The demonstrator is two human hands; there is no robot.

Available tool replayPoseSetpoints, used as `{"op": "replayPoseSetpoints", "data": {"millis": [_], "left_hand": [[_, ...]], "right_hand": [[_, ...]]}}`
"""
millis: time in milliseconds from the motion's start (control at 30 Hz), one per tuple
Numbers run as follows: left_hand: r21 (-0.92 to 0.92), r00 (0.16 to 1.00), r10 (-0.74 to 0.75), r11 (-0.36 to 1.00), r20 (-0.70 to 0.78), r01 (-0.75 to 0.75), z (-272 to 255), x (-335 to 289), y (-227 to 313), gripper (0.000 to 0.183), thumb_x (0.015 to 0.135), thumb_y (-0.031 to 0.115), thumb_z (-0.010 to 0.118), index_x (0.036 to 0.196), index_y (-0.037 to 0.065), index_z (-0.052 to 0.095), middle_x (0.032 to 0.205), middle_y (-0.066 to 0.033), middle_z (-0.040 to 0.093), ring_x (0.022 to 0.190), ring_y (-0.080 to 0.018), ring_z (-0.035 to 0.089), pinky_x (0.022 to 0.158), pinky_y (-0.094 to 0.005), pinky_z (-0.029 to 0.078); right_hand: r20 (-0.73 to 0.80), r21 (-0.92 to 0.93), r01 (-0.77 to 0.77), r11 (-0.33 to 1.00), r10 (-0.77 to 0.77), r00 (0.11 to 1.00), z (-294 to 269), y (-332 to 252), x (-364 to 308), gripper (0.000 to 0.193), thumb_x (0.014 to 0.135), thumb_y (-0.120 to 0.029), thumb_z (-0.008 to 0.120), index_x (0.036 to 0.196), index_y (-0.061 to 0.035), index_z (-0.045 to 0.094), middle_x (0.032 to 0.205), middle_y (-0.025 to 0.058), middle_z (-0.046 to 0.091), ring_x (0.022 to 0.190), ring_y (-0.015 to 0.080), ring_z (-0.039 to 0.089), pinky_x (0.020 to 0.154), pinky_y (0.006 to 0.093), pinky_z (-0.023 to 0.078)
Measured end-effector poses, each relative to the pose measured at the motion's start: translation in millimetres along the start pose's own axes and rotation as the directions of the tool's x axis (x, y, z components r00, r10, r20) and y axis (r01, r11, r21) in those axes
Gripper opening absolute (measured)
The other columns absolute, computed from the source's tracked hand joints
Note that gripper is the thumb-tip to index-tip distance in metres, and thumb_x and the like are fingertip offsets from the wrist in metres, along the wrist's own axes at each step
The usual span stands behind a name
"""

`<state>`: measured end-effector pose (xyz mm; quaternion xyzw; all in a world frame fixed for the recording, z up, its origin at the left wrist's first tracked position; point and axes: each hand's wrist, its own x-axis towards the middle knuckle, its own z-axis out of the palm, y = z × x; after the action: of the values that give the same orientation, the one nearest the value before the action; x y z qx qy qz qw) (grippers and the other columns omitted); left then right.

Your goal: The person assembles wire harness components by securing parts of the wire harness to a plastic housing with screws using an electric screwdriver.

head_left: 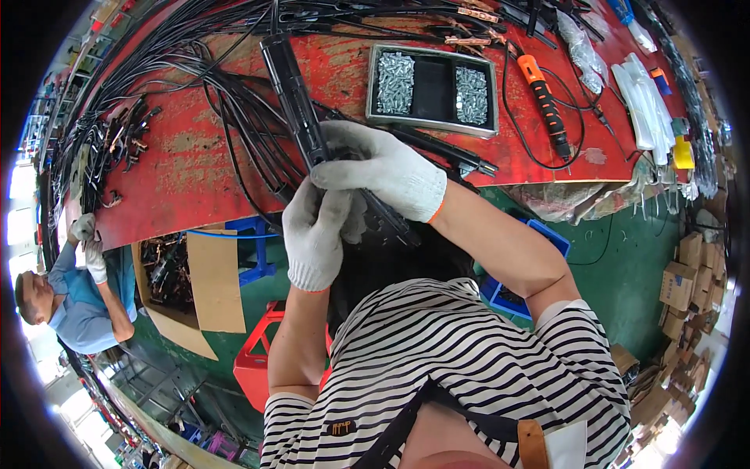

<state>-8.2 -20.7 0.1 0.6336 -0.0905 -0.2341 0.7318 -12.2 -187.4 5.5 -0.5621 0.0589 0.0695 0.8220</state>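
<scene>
Both of my hands wear white knit gloves with orange cuffs. My right hand [383, 168] is closed, thumb and fingers pinching the lower end of a long black slotted plastic housing [291, 90]. Just below, my left hand [316, 238] has its fingers curled at the same end, partly behind the right hand. The housing points up and away over the table edge, with a black cable at its far end. A narrow black piece [391, 220] sticks out below my hands toward my shirt; whether it joins the housing is hidden by the gloves.
The red worn table [183, 184] carries bundled black cables [226, 86], a screw tray [433, 125], an orange-black electric screwdriver [544, 105], copper-coloured parts [476, 39] and clear plastic bags [644, 102]. A cardboard box [219, 289] and red stool [251, 356] stand below. A gloved co-worker [86, 305] sits left.
</scene>
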Motion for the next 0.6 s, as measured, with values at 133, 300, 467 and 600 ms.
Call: {"op": "replayPoseSetpoints", "data": {"millis": [133, 300, 467, 600], "left_hand": [[-0.182, 0.992, -0.123, 0.976, 0.001, 0.121, -20, 0, 3, 0.028, 0.104, 0.023, 0.065, 0.114, -0.003, 0.066, 0.084, -0.0078, 0.071, 0.062, -0.0123, 0.061, 0.054, -0.0260, 0.046], [-0.143, 0.971, -0.239, 0.962, -0.013, 0.235, -14, 6, 2, 0.031, 0.102, 0.024, 0.065, 0.115, -0.003, 0.066, 0.092, -0.0122, 0.075, 0.070, -0.0151, 0.070, 0.057, -0.0253, 0.052], [-0.235, 0.965, -0.252, 0.936, 0.072, 0.262, -7, 7, 4, 0.028, 0.101, 0.024, 0.066, 0.111, -0.002, 0.066, 0.083, -0.0080, 0.070, 0.062, -0.0146, 0.063, 0.052, -0.0266, 0.047], [-0.233, 0.977, -0.215, 0.950, -0.014, 0.206, -16, 4, -10, 0.029, 0.103, 0.026, 0.063, 0.112, -0.001, 0.066, 0.081, -0.0076, 0.069, 0.058, -0.0146, 0.061, 0.049, -0.0270, 0.045]], "right_hand": [[-0.120, -0.711, 0.099, 0.696, -0.259, 0.958, -65, -30, 12, 0.056, 0.091, -0.042, 0.078, 0.132, -0.0043, 0.071, 0.117, 0.0173, 0.076, 0.108, 0.0263, 0.074, 0.098, 0.0376, 0.056], [-0.124, -0.978, -0.060, 0.201, -0.321, 0.939, -151, -43, 35, 0.041, 0.091, -0.033, 0.074, 0.125, -0.0102, 0.074, 0.118, 0.0138, 0.074, 0.112, 0.0304, 0.071, 0.101, 0.0393, 0.054], [0.074, -0.981, 0.032, -0.189, -0.223, 0.972, -147, -38, 52, 0.039, 0.089, -0.037, 0.065, 0.118, -0.0125, 0.076, 0.112, 0.0209, 0.072, 0.108, 0.0409, 0.069, 0.095, 0.0525, 0.055], [0.076, -0.993, 0.051, -0.109, -0.245, 0.966, -156, -17, 75, 0.032, 0.085, -0.034, 0.067, 0.100, -0.0090, 0.078, 0.106, 0.0214, 0.074, 0.103, 0.0397, 0.072, 0.090, 0.0527, 0.057]]}}
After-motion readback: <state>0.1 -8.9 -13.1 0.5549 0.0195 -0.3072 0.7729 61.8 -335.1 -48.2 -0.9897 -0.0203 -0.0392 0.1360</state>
